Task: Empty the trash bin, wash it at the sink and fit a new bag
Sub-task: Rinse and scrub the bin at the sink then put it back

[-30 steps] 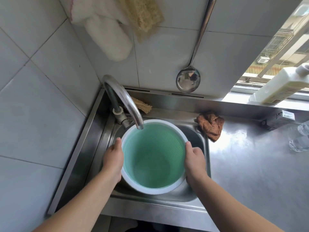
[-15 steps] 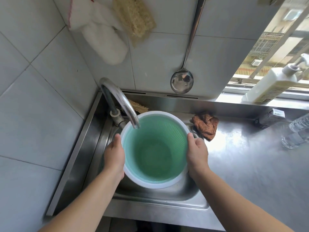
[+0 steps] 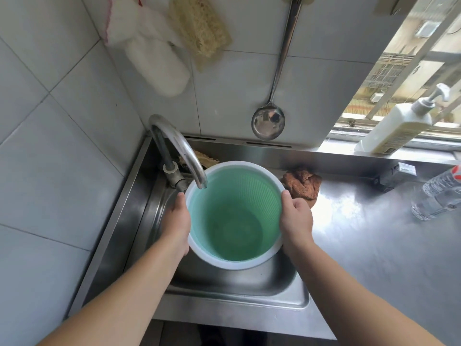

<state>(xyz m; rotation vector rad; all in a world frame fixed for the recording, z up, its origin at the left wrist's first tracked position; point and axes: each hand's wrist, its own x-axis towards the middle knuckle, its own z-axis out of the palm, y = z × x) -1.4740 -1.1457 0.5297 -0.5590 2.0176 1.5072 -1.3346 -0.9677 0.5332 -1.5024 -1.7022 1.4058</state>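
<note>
Green trash bin (image 3: 234, 221) with white rim sits upright over the steel sink (image 3: 237, 293), mouth facing the camera, inside bare, no bag. Mesh-patterned wall visible on the far inner side. Cannot tell if the bin's base touches the sink bottom.

Left hand (image 3: 177, 218) grips the bin's left side at the rim, thumb up along the white edge, fingers wrapped around the outside and hidden. Right hand (image 3: 296, 218) grips the right side the same way, thumb on the rim, fingers curled behind the wall. Both forearms come in from the bottom of the frame.

Curved metal faucet (image 3: 179, 151) arcs from the back left corner; its spout tip sits just over the bin's rear left rim. Cannot tell whether water is running.

Brown rag (image 3: 303, 186) lies crumpled on the steel worktop (image 3: 374, 245), just behind the right hand, touching or nearly touching the bin's rim. A tan scrubber (image 3: 207, 158) lies behind the faucet on the sink ledge.

On the tiled wall: white mitt (image 3: 154, 58), tan loofah (image 3: 202, 31), steel ladle (image 3: 268, 121) hanging bowl down.

Right side: white pump bottle (image 3: 396, 126) on the window ledge, clear plastic bottle (image 3: 439, 193) lying on the worktop, small dark box (image 3: 394, 174) near it.
</note>
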